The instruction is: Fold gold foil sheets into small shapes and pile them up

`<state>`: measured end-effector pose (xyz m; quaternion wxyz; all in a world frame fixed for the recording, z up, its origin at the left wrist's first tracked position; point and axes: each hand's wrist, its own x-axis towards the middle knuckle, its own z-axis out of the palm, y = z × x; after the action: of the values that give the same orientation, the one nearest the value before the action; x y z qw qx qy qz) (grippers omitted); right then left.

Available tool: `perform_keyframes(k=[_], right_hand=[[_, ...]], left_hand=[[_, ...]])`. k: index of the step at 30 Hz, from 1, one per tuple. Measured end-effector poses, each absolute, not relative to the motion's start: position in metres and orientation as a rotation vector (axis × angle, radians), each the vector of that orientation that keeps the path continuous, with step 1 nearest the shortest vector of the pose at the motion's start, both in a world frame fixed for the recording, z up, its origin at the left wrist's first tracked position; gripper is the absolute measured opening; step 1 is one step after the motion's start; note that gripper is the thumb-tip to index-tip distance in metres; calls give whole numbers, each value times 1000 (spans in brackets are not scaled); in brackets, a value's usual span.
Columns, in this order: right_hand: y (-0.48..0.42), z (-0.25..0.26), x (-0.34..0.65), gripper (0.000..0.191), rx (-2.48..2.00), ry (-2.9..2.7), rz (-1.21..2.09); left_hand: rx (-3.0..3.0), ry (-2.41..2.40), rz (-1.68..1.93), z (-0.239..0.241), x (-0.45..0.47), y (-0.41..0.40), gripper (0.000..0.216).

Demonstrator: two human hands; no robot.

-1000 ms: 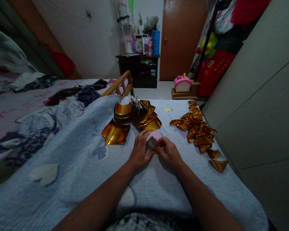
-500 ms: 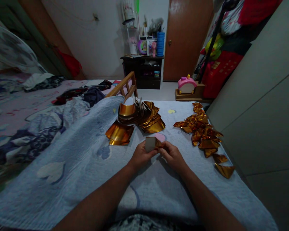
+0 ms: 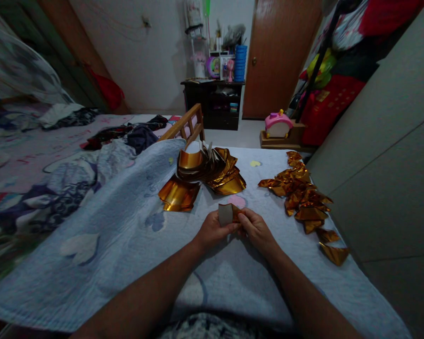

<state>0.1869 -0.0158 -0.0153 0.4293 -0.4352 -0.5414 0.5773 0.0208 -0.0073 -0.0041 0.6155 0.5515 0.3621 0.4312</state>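
Observation:
A small sheet of gold foil paper [image 3: 225,214], its pale backing facing me on the left, is held between both hands above the bed. My left hand [image 3: 212,231] grips its left and lower side. The fingers of my right hand [image 3: 255,227] pinch its gold right end, where the paper is folded over. Beyond my hands lies a fanned stack of gold foil sheets [image 3: 178,193], some of them curled. To the right, a heap of folded gold foil pieces [image 3: 300,190] stretches along the bed's edge.
The blue quilted cover [image 3: 127,263] spreads under everything. A wooden rail [image 3: 192,123] stands at the far left edge. Rumpled clothes [image 3: 141,136] lie on a pink bed to the left. A pale cabinet [image 3: 385,155] borders the right side. A pink toy [image 3: 278,125] sits on a box beyond.
The view has shifted slightly, so most things appear a little further right. Both hands still hold the foil paper; my right fingers have moved slightly over its folded end.

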Motion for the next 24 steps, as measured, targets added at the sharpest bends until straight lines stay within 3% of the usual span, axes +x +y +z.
perform_keyframes(k=[14,24], right_hand=[[-14,-16,187,29,-1263,-1546,1037],[-16,-14,184,25,-1283,-1588,992]], left_hand=[[1258,934,917,-12,23,-11,41],[1270,951,882,-13,22,-11,40]])
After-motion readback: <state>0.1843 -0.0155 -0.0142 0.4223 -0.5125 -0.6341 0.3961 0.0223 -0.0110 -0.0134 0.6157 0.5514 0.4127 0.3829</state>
